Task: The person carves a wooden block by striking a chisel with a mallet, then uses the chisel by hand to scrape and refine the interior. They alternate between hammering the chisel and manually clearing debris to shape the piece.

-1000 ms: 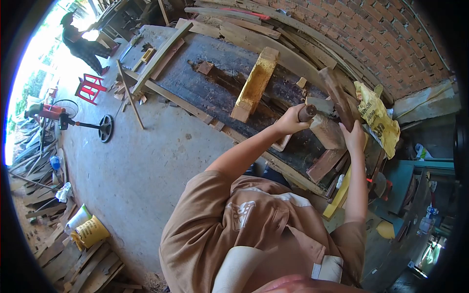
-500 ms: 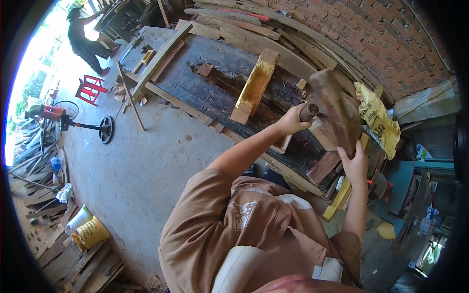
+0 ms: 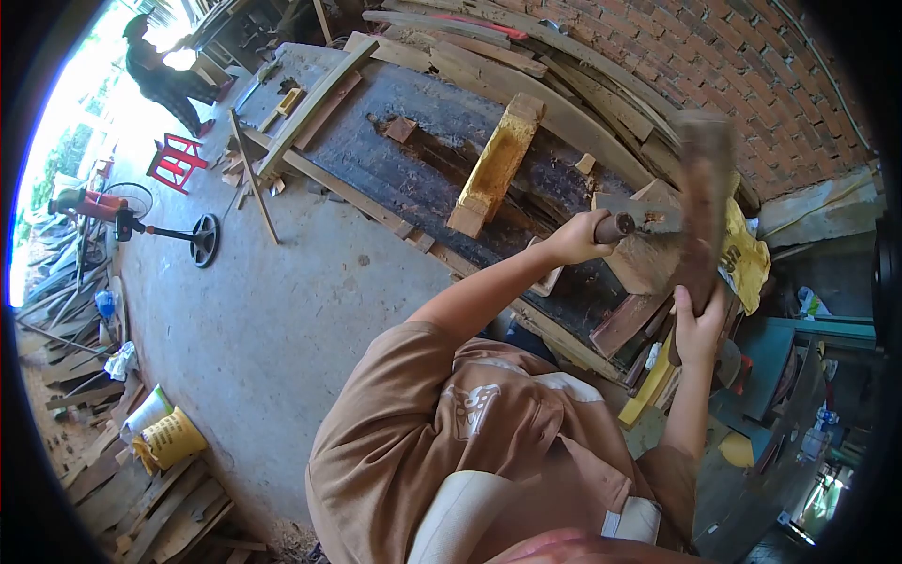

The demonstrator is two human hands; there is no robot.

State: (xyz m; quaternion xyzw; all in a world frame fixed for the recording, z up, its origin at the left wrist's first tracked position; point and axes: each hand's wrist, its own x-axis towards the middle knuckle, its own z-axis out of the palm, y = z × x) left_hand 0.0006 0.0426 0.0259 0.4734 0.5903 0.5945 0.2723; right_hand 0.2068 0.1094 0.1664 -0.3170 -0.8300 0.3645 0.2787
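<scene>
My left hand (image 3: 575, 239) is wrapped round the dark wooden handle of a chisel (image 3: 616, 227); the round butt of the handle faces up, and the blade is hidden below. Under it lies a pale wood block (image 3: 648, 265) on the dark workbench (image 3: 423, 122). My right hand (image 3: 700, 324) grips the lower part of a brown wooden mallet (image 3: 700, 226), long and club-shaped. The mallet stands raised to the right of the chisel handle, apart from it, its top blurred by motion.
A hollowed yellowish timber (image 3: 498, 164) lies across the bench. Planks (image 3: 564, 85) lean along the brick wall (image 3: 733, 75). A yellow sack (image 3: 744, 258) hangs at the right. Behind stand a red stool (image 3: 176, 163), a fan (image 3: 132, 221) and another person (image 3: 169, 80).
The mallet has swung right, away from the chisel handle, with my right hand moving slightly right. My left hand keeps its hold on the chisel, shifted a little right in view.
</scene>
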